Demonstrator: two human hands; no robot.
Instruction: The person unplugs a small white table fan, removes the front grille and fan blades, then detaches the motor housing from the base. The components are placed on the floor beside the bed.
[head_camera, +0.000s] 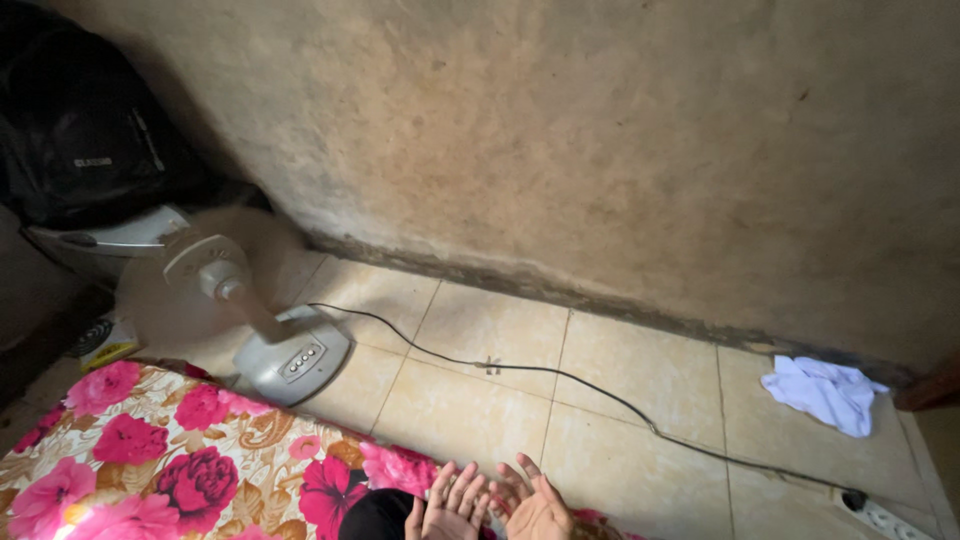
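Observation:
Both of my hands show at the bottom middle of the head view, palms up and fingers spread. My left hand (452, 505) lies beside my right hand (535, 505), the two almost touching. Neither holds anything. They hover over the edge of a floral mattress (180, 450) with pink and red roses, next to a dark cloth (378, 515) below my left wrist. The tiled floor (480, 400) lies just beyond my fingertips.
A white standing fan (250, 300) spins at the left, its base on the tiles. Its black cable (600, 395) runs right to a power strip (880, 515). A white cloth (825, 392) lies by the rough wall (600, 150). A black backpack (85, 130) sits top left.

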